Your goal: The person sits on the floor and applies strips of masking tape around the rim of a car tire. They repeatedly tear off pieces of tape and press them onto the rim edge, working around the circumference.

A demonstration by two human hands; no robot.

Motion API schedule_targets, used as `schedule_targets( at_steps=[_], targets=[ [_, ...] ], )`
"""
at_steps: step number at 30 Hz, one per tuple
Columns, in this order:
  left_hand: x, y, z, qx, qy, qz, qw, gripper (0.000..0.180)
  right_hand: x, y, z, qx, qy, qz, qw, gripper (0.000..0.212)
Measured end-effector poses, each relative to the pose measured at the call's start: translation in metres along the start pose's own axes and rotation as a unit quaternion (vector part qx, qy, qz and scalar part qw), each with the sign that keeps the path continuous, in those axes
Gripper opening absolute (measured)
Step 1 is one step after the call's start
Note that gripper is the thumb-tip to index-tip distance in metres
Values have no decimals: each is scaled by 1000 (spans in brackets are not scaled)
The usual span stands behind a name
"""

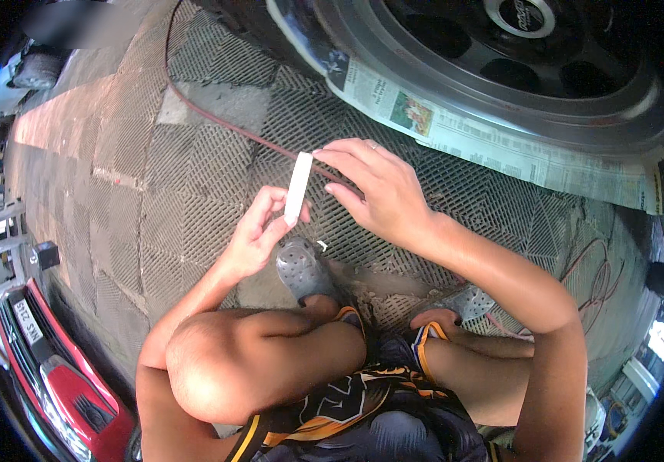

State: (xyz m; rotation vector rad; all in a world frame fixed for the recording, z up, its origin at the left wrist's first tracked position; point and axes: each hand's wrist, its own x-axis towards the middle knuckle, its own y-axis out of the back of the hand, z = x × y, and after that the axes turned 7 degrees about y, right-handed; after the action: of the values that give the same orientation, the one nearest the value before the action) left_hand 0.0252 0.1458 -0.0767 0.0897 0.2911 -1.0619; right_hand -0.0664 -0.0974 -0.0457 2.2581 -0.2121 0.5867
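My left hand [259, 231] is closed on a slim white thing that looks like a roll of tape [298, 185] seen edge-on. Its thumb and fingers pinch the lower end, and the roll tilts slightly to the right. Just right of it is my right hand [382, 189], thumb and fingers apart, with fingertips at or close to the roll's upper end; whether they touch is hard to tell. Beyond the hands stands a dark car wheel [455, 46]. Printed newspaper [493, 150] runs along the lower edge of its tyre.
A thin reddish hose [216, 119] crosses the ribbed floor tiles [193, 177] behind the roll, and more hose lies looped [597, 285] at right. My grey clogs [301, 266] rest below my hands. A red car front [70, 385] is at lower left.
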Motion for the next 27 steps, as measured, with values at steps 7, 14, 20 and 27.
schedule_targets(
  at_steps=[7, 14, 20, 27],
  targets=[
    [22, -24, 2, 134, 6, 74, 988, 31, -21, -12, -11, 23, -52, 82, 995, 19],
    [25, -37, -10, 182, 20, 136, 974, 45, -34, -56, -12, 13, -128, 135, 982, 10],
    [19, -35, -9, 287, 25, 129, 949, 43, -44, -71, -10, 55, -136, 142, 979, 12],
    [23, -32, -6, 310, 23, 128, 942, 44, -46, -73, -12, 147, -220, 155, 952, 12]
  ],
)
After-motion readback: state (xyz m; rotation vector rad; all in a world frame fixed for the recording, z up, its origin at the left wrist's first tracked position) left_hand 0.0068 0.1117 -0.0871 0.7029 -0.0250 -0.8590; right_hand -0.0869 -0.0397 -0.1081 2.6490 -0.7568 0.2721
